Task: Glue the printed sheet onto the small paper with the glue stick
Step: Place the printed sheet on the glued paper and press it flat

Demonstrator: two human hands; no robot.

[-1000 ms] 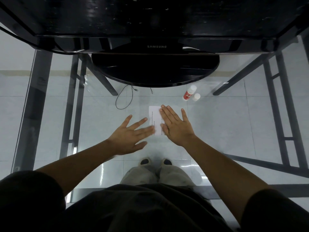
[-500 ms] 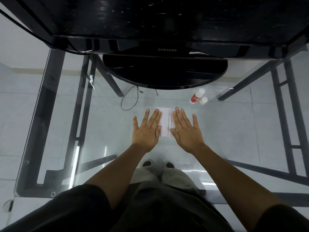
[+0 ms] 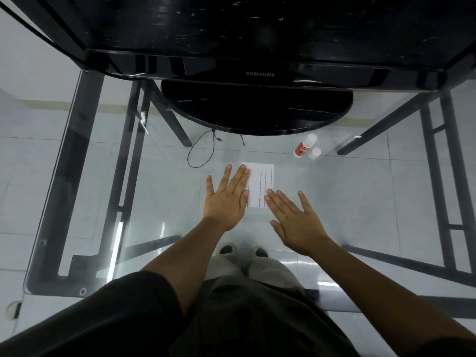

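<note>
Printed sheet: white, rectangular, matte, fine lines of text; lies flat mid-table on the glass table, toward its far edge, before the monitor's glossy black round base. Small paper: not separately distinguishable, presumably beneath. Left hand: flat, fingers spread, pressing the sheet's left edge. Right hand: flat, fingers extended, tips at the sheet's near right corner, gripping nothing. Glue stick: red-and-white cylinder, lying uncapped beside its white cap, near the sheet's far right. Status: gluing apparently done; pressing and smoothing in hand; recapping possibly left.
</note>
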